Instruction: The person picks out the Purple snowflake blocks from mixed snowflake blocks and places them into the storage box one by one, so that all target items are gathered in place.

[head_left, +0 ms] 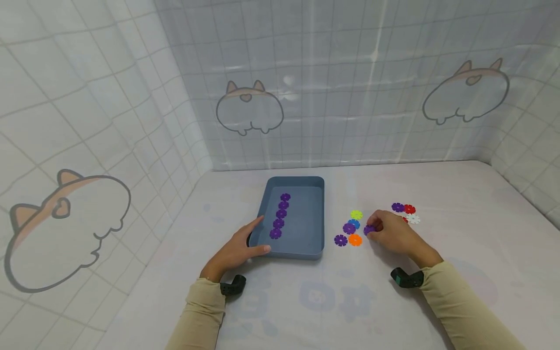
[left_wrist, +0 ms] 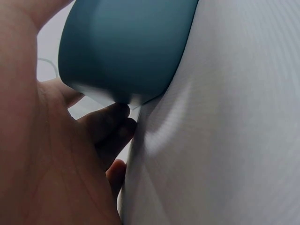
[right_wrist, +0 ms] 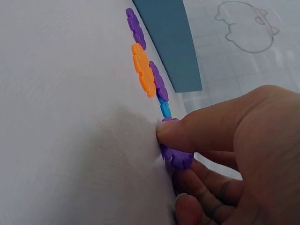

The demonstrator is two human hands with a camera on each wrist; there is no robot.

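A blue-grey tray (head_left: 302, 218) has a column of several purple snowflake discs (head_left: 281, 213) along its left side. My left hand (head_left: 238, 248) holds the tray's near-left corner, thumb at the front rim and fingers along the left side. In the left wrist view, fingertips (left_wrist: 123, 112) bend against the tray's wall (left_wrist: 126, 47). To the right of the tray, my right hand (head_left: 391, 233) pinches a purple snowflake disc (right_wrist: 180, 158) between thumb and fingers, close over the table. Just left of it lie an orange disc (head_left: 355, 240), a yellow disc (head_left: 356, 214), a blue disc (head_left: 355, 223) and two purple ones (head_left: 341, 240).
Beyond the right hand sits a small group with a purple disc (head_left: 398, 207), a red disc (head_left: 409, 209) and a white disc (head_left: 413, 219). A white cloth covers the table (head_left: 306, 311). Tile-patterned sheeting (head_left: 341, 131) with cartoon animals stands behind and at both sides.
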